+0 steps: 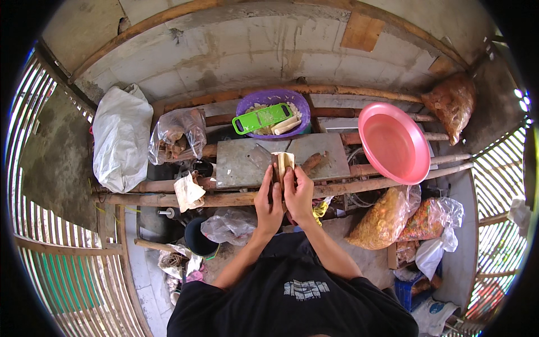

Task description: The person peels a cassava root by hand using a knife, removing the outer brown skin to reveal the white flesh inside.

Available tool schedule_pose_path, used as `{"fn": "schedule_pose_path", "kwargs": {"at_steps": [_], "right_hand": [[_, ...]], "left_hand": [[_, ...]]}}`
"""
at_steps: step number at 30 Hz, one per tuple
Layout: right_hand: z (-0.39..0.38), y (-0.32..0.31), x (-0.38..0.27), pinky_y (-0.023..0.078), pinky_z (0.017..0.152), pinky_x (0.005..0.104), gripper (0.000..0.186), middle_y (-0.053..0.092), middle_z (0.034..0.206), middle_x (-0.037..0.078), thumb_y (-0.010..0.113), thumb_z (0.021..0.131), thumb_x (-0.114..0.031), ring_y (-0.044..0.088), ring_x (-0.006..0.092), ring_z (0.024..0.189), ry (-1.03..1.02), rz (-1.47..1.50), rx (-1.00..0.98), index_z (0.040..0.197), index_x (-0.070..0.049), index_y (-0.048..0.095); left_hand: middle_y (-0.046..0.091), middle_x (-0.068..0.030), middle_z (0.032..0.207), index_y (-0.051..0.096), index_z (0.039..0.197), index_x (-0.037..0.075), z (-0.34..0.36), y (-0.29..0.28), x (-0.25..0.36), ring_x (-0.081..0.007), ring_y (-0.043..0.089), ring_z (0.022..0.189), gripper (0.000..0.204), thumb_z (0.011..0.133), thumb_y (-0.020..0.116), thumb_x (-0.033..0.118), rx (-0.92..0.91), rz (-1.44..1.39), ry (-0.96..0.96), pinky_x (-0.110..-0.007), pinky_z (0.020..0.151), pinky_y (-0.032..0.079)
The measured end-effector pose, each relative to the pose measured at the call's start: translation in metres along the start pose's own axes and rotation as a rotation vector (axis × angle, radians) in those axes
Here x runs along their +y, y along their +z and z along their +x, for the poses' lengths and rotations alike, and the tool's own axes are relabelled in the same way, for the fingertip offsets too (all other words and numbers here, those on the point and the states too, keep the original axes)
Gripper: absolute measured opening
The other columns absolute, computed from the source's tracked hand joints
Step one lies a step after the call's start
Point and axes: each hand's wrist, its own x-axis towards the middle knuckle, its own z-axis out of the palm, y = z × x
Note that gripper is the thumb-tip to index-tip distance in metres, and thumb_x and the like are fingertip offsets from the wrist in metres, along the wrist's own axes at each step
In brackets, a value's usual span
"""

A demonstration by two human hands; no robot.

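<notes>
A pink basin (421, 151) lies at two o'clock from the left hand (269, 208) and right hand (300, 196), which narrowly pinch a pale root piece (285, 160) at their twelve o'clock; likely stiff, light, slick, best held along its sides.

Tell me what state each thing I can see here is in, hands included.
Right hand: closed on the pale piece
Left hand: beside that piece, grip unclear
Pale piece: held
Green slicer: lying across the purple basin
Purple basin: holding pale pieces
Pink basin: open
Dark bucket: open
Yellow-orange bag: bulging
</notes>
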Motion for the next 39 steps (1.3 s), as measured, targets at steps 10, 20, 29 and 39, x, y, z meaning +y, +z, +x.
{"fn": "schedule_pose_path", "kwargs": {"at_steps": [10, 20, 29, 39], "right_hand": [[0.013, -0.009, 0.003, 0.035, 0.044, 0.0345, 0.028, 0.047, 0.053, 0.016, 0.047, 0.089, -0.020, 0.044, 0.0257, 0.044, -0.059, -0.088, 0.008, 0.071, 0.001, 0.047], [0.013, -0.012, -0.001, 0.035, 0.043, 0.0364, 0.027, 0.048, 0.054, 0.019, 0.048, 0.088, -0.017, 0.044, 0.0364, 0.047, -0.123, -0.212, 0.023, 0.068, 0.000, 0.045], [0.019, -0.015, 0.012, 0.034, 0.048, 0.0241, 0.025, 0.049, 0.058, 0.001, 0.047, 0.090, -0.019, 0.039, 0.0039, 0.056, -0.060, -0.077, -0.032, 0.079, 0.003, 0.053], [0.017, -0.012, 0.006, 0.035, 0.048, 0.0253, 0.026, 0.049, 0.057, 0.003, 0.052, 0.088, -0.020, 0.039, 0.0048, 0.056, -0.035, 0.119, -0.007, 0.077, 0.003, 0.054]], "left_hand": [[0.053, -0.0126, 0.110, 0.034, 0.128, -0.002, -0.001, 0.011, -0.008, -0.0183, 0.052, 0.096, 0.043, 0.087, 0.047, 0.006, 0.049, -0.268, -0.278, -0.029, 0.081, 0.042], [0.054, -0.0159, 0.097, 0.044, 0.117, -0.006, 0.003, 0.011, -0.014, -0.0223, 0.055, 0.089, 0.037, 0.084, 0.052, 0.007, 0.080, 0.104, -0.017, -0.030, 0.076, 0.043], [0.052, -0.0096, 0.110, 0.040, 0.122, -0.006, 0.007, 0.011, -0.009, -0.0114, 0.051, 0.096, 0.037, 0.090, 0.046, 0.012, 0.099, -0.375, -0.250, -0.023, 0.080, 0.042], [0.054, -0.0083, 0.108, 0.039, 0.124, -0.005, 0.012, -0.004, -0.013, -0.0111, 0.053, 0.093, 0.039, 0.092, 0.044, 0.017, 0.005, -0.648, -0.468, -0.024, 0.080, 0.043]]}}
